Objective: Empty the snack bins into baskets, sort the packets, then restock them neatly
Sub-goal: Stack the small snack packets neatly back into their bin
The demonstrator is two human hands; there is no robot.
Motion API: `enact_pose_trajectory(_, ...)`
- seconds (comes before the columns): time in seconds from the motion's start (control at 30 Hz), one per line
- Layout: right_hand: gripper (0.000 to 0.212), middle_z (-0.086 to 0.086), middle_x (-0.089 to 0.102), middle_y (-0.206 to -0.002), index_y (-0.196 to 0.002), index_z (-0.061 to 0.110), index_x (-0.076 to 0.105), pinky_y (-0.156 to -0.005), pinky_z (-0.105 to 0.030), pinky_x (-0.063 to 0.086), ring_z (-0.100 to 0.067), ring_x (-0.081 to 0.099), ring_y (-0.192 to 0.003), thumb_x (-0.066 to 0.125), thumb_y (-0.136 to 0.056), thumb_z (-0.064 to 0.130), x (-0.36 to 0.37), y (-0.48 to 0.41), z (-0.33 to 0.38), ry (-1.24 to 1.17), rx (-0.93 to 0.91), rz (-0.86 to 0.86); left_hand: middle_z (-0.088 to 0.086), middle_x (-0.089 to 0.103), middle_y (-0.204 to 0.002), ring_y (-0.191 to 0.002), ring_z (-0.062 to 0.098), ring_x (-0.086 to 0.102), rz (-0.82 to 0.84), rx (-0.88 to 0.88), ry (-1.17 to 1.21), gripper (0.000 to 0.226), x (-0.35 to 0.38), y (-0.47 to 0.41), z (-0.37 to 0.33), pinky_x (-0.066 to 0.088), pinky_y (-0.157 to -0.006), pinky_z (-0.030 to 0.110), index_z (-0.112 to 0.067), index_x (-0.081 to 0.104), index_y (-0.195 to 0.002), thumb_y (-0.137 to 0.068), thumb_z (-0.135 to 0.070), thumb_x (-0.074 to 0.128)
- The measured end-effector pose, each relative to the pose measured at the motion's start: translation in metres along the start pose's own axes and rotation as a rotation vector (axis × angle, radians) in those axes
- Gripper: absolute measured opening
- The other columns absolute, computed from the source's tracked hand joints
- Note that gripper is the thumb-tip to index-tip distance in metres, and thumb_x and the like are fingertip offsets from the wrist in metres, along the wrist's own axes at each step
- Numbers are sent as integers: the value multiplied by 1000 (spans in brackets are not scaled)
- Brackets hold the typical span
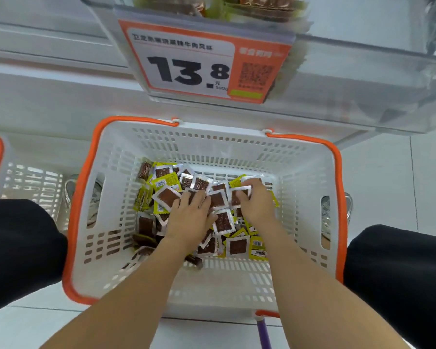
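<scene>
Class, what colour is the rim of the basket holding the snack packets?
Orange, on a white basket; seen in the head view.

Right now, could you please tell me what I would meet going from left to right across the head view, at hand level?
Second basket → left hand → right hand → shoe.

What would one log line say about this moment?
stage: sorting | left hand: flat on packets | right hand: pinching one packet | basket: white, on floor
</scene>
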State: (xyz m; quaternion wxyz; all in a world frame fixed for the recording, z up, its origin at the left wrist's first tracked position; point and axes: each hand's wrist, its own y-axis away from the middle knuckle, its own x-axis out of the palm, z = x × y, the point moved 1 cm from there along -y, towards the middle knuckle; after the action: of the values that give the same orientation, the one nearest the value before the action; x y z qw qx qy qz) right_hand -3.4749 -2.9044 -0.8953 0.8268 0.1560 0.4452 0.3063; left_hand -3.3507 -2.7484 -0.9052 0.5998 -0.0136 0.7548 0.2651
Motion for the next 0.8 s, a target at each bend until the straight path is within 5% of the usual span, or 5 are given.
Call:
enact_pose_trajectory(0.1,23,-7,63,-107,-118,16,54,-70,-41,60,-29,72,-79,68,-101,23,10,-1,3,-290,158,42,4,52,-142,-126,33,45,-41,-40,96,35,-1,-8,9,48,-95,47,-19,65,-126,-103,-45,58)
enact_pose_trajectory(0.23,21,-2,63,-90,-116,9,61,-52,-17,51,-12,60,-67,71,-98,15,11,-1,-1,-568,274,-54,9,46,-145,-137,33,40,1,-103,223,49,-7,-25,10,38,-113,44,-13,52,-138,-99,-35,69)
enact_pose_trajectory(0.4,14,-6,68,-106,-112,10,67,-89,-39,57,-25,68,-100,71,-99,13,15,-6,6,-572,198,-229,9,32,-156,-146,31,27,86,-203,422,88,-12,-40,21,32,-121,44,-10,43,-152,-84,-53,81)
enact_pose_trajectory(0.63,49,-13,65,-122,-128,8,62,-92,-42,53,-33,61,-116,71,-97,44,46,-11,20,214,35,-33,12,34,-163,-151,32,27,61,-45,262,74,-10,-56,36,26,-126,44,-6,30,-160,-99,-31,62)
enact_pose_trajectory(0.8,54,-15,65,-121,-120,7,59,-96,-49,50,-40,61,-116,67,-95,53,65,-8,33,209,115,-72,15,43,-150,-144,37,33,148,-112,19,76,-15,-61,31,24,-124,51,-8,32,-154,-96,-44,65)
